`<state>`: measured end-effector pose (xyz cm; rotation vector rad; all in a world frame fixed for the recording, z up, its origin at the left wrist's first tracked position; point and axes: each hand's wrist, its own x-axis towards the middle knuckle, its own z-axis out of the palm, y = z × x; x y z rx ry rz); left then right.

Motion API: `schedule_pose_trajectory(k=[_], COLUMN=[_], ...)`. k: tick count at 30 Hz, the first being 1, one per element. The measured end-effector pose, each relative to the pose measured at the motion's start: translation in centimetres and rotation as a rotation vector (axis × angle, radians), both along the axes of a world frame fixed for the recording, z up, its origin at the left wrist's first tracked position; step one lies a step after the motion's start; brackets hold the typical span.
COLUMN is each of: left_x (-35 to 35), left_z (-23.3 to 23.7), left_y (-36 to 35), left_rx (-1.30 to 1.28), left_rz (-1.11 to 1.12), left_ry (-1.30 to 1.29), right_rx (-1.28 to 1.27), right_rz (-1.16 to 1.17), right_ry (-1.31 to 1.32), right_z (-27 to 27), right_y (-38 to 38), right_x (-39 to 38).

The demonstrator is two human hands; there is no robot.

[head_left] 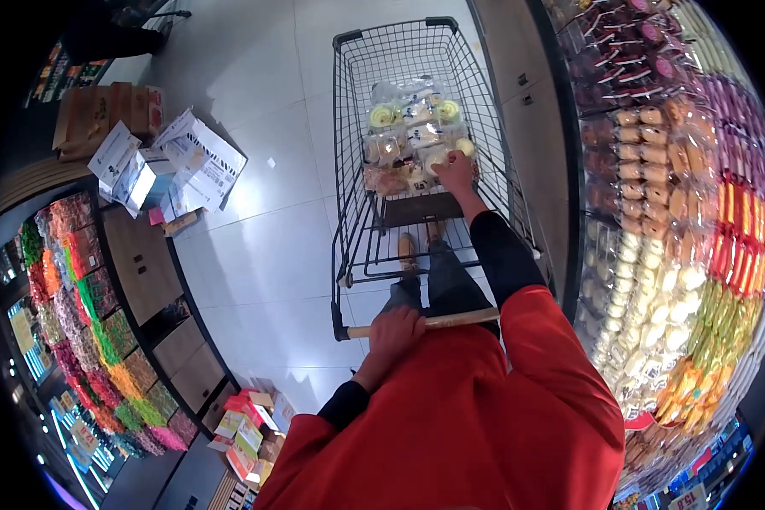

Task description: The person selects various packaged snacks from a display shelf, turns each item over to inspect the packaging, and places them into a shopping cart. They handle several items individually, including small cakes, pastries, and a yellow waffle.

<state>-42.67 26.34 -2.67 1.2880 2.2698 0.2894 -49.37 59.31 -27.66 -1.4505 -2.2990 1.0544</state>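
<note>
A black wire shopping cart (348, 127) stands on the pale tiled floor in front of me. My left hand (393, 328) is closed around its wooden push handle (459, 320). My right hand (456, 172) reaches into the basket and grips a packaged pastry (440, 155) among several clear-wrapped packs of cakes (404, 127) piled at the cart's near end. I wear a red vest over black sleeves.
Shelves of packaged pastries (663, 212) line the right side. A bin display of colourful wrapped sweets (85, 331) runs along the left. Opened cardboard boxes (170, 166) lie on the floor at upper left, more boxes (251, 429) near my left side.
</note>
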Motion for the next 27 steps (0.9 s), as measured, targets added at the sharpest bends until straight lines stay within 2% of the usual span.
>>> schedule_pose_trajectory(k=[2, 4, 6, 7, 8, 10, 12, 13, 15, 16, 18, 19, 20, 21, 23, 24, 26, 27], left_x=[-0.1, -0.4, -0.6, -0.7, -1.0, -1.5, -1.8, -2.1, -2.7, -3.0, -3.4, -3.7, -3.9, -4.3, -5.2, -5.5, -5.9, -6.2], left_z=[-0.4, -0.1, 0.1, 0.2, 0.1, 0.6, 0.8, 0.8, 1.2, 0.8, -0.1, -0.1, -0.1, -0.1, 0.0, 0.1, -0.5, -0.7], left_y=[0.0, 0.4, 1.0, 1.2, 1.7, 2.2, 3.0, 3.2, 4.2, 4.4, 4.4, 4.4, 4.5, 4.7, 5.4, 5.7, 5.9, 6.1], left_rx=[0.071, 0.070, 0.072, 0.117, 0.168, 0.134, 0.133, 0.109, 0.117, 0.159, 0.210, 0.249, 0.184, 0.118, 0.162, 0.170, 0.211, 0.222], left_rz=[0.003, 0.003, 0.013, 0.017, 0.022, 0.022, 0.006, 0.016, 0.031, -0.009, 0.018, -0.013, -0.017, -0.018, -0.039, -0.033, -0.035, -0.016], left_ry=[0.030, 0.041, 0.054, 0.075, 0.100, 0.095, 0.073, 0.075, 0.075, 0.043, 0.108, 0.094, 0.114, 0.142, 0.165, 0.179, 0.184, 0.186], right_rx=[-0.185, -0.204, -0.061, -0.068, -0.074, 0.046, 0.036, 0.081, 0.104, 0.147, -0.036, -0.101, -0.166, -0.137, -0.186, -0.159, -0.228, -0.169], right_rz=[0.009, 0.048, 0.073, 0.162, 0.165, 0.266, 0.277, 0.283, 0.283, 0.301, 0.479, 0.541, 0.606, 0.574, 0.723, 0.697, 0.555, 0.452], right_ry=[-0.020, -0.107, -0.149, -0.251, -0.248, -0.314, -0.248, -0.217, -0.253, -0.261, -0.396, -0.376, -0.349, -0.354, -0.065, -0.066, 0.251, 0.328], right_z=[-1.6, -2.6, -3.1, -3.1, -3.4, -3.6, -2.9, -4.3, -2.5, -3.3, 0.1, 1.6, 3.1, 4.6, 7.7, 10.4, 18.4, 21.4], right_y=[0.6, 0.5, 0.2, 0.4, 0.5, 0.5, 0.8, 0.8, 1.3, 1.7, 3.3, 3.9, 4.5, 5.3, 6.7, 7.6, 9.4, 10.0], right_x=[-1.9, -3.3, -4.4, -4.6, -5.0, -5.1, -5.7, -5.8, -6.2, -6.3, -6.2, -5.6, -4.9, -4.0, -2.2, -0.8, 2.8, 4.8])
